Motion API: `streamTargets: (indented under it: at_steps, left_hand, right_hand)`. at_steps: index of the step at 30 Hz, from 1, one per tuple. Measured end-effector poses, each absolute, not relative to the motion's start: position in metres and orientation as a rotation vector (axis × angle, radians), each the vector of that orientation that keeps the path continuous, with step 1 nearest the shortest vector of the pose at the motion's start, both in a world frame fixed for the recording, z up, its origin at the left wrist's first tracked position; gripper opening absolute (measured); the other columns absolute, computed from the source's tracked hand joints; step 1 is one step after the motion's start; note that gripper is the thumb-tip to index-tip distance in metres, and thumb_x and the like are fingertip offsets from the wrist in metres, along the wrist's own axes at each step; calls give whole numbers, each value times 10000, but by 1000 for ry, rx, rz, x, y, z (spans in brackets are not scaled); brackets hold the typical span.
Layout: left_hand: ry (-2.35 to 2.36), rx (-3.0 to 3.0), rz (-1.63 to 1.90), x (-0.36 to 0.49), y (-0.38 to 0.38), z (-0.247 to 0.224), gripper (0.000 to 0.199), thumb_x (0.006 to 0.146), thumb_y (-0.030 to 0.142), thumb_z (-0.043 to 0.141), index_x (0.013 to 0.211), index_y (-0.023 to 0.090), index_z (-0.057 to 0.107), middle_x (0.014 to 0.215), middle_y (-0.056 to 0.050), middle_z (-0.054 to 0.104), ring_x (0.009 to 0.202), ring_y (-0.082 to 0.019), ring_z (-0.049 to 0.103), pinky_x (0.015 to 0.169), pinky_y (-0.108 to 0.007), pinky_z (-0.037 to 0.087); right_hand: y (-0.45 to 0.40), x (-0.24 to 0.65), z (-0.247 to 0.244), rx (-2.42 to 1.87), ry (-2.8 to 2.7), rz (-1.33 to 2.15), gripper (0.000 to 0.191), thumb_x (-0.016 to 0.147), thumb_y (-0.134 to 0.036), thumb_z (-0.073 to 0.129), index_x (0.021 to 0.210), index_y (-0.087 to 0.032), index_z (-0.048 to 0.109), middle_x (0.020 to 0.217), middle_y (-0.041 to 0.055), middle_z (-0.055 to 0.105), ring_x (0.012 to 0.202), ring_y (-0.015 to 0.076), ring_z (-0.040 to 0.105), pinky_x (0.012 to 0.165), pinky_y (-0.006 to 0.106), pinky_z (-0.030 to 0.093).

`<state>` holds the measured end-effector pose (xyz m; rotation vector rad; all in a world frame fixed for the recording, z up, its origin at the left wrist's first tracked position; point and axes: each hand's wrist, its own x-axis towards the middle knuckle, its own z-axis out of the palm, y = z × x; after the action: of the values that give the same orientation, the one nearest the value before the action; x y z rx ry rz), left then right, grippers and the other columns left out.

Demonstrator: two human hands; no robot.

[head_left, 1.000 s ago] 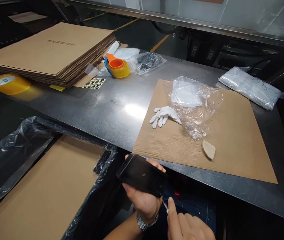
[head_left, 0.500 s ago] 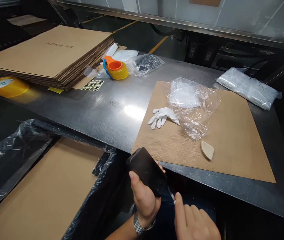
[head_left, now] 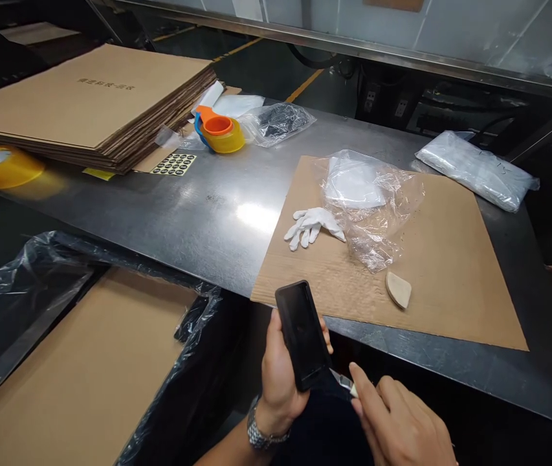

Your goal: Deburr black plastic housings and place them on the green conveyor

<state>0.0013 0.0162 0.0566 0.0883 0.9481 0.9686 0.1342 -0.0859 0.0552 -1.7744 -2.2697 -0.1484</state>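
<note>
My left hand (head_left: pixel 280 375) is closed around a black rectangular plastic case (head_left: pixel 301 330), held up off the table's front edge. Its hollow, rimmed side faces me. In my right hand (head_left: pixel 402 414) is a small knife (head_left: pixel 343 380) with a pale handle and a pointed metal blade. The blade's tip is at the lower right corner of the case; whether it touches is hard to see. Beyond my hands, a white glove (head_left: pixel 312 228) and a tan wedge-shaped block (head_left: pixel 398 290) lie on a cardboard sheet (head_left: pixel 450 278).
Crumpled clear plastic (head_left: pixel 377 239) covers part of the cardboard. A stack of flat cartons (head_left: pixel 110 97), a tape roll in a dispenser (head_left: pixel 224 133) and a sticker sheet (head_left: pixel 175 164) are on the metal table (head_left: pixel 198 226). A plastic-lined box (head_left: pixel 86 362) stands lower left. A wrapped bundle (head_left: pixel 477 169) lies far right.
My left hand has turned the case from its outer face to its hollow side and stands it more upright. My right hand with the knife has shifted slightly right.
</note>
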Motion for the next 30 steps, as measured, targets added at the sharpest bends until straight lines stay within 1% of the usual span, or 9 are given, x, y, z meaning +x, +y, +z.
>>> streamTargets:
  at_steps: [4,9,20,24,30]
  left_hand:
    - [955,126,983,3,16,57,528,861,539,345,748,116,639,656,-63,627,542,-146,558,528,-257,474]
    - [948,156,1003,3,14,57,531,859,544,352,757,116,650,654,-63,632,552,-149,562,535,-259,478]
    - [950,216,1049,3,10,56,558,859,562,342,795,112,665,665,-69,642,571,-157,575,544,-267,483]
    - [987,240,1070,2,6,54,551,841,579,369,820,116,668,683,-70,652,579,-164,583,536,-269,487]
    - [1012,220,1062,3,5,54,549,799,603,433,806,111,675,669,-75,655,581,-169,595,531,-268,493]
  right_hand:
    - [-85,132,60,-1770,-2253,-165,271,929,-247,416,1078,-158,625,558,-34,473,439,63,454,431,209,303]
    - [-86,132,59,-1773,-2238,-162,256,918,-238,444,1081,-164,628,555,-38,469,440,61,446,444,219,291]
    - [-88,132,59,-1781,-2240,-112,265,931,-246,415,1066,-168,630,542,-43,454,426,59,439,424,216,265]
    - [-87,133,59,-1777,-2247,-102,267,934,-246,411,1066,-170,630,543,-44,458,426,58,443,421,214,264]
    - [-87,132,58,-1796,-2254,-123,275,939,-255,398,1055,-174,634,549,-39,469,428,59,443,426,221,264]
